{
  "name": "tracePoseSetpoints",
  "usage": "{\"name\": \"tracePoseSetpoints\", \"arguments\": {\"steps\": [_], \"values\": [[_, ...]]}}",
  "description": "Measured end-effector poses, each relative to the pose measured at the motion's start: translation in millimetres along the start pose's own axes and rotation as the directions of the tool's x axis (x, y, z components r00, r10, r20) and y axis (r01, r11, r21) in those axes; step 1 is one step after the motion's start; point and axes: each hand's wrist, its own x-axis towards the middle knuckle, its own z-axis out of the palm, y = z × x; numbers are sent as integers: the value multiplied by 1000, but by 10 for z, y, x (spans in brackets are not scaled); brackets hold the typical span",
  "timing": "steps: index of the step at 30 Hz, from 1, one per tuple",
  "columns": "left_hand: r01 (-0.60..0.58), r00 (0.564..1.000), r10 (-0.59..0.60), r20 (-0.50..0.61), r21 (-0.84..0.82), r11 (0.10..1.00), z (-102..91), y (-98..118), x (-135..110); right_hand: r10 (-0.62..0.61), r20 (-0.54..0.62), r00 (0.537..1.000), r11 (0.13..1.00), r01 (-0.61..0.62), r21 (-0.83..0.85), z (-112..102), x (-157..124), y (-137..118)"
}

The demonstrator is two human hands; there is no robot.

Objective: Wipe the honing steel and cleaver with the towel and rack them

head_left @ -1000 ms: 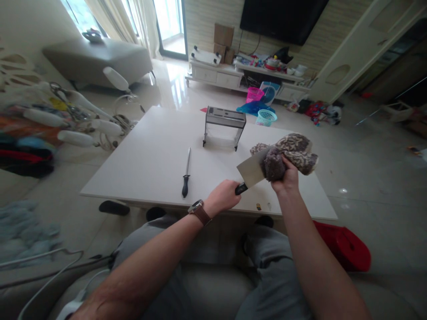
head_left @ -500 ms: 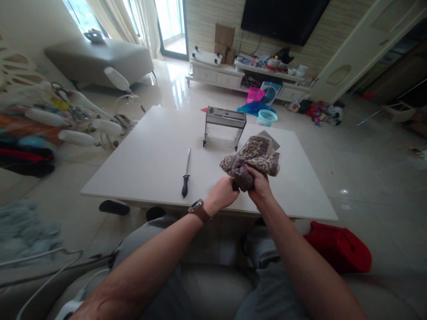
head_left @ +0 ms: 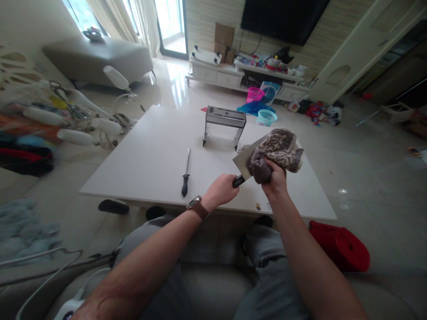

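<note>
My left hand [head_left: 223, 190], with a watch on its wrist, is closed round the black handle of a cleaver [head_left: 244, 162]. The broad metal blade points up and to the right, above the table. Bunched in my right hand [head_left: 277, 178] is a brown and cream patterned towel [head_left: 278, 149], which covers part of the blade's right side. Left of my hands, a sharpening steel [head_left: 187, 173] with a black handle lies on the table. A knife block [head_left: 225, 120] with a slotted dark top and clear sides stands beyond them.
The white table [head_left: 133, 164] spreads out before me. A small sticker-like mark [head_left: 258, 206] shows near its front edge. On the floor behind it stand a light blue basket [head_left: 267, 117] and a pink basket [head_left: 255, 94]. Something red [head_left: 340, 246] lies beside my right leg.
My right hand has moved right with the towel, uncovering much of the cleaver's blade and its handle. My left hand stays in nearly the same place.
</note>
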Motion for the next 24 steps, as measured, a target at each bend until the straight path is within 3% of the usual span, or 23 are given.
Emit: {"name": "tracePoseSetpoints", "arguments": {"steps": [5,15,18,24], "values": [[29,1000,-29,8,18,999,-27,-16,-36,66,0,998,998,-66,8,-53,34,-39],[48,998,-49,-27,-30,998,68,-57,4,90,70,994,990,-82,-114,186,-444,330],[40,999,-41,-17,-57,998,29,-71,9,92,56,994,987,-84,-135,196,-444,338],[13,1000,-13,-25,-16,1000,-112,-25,22,-17,47,999,993,22,-116,131,-247,175]]}}
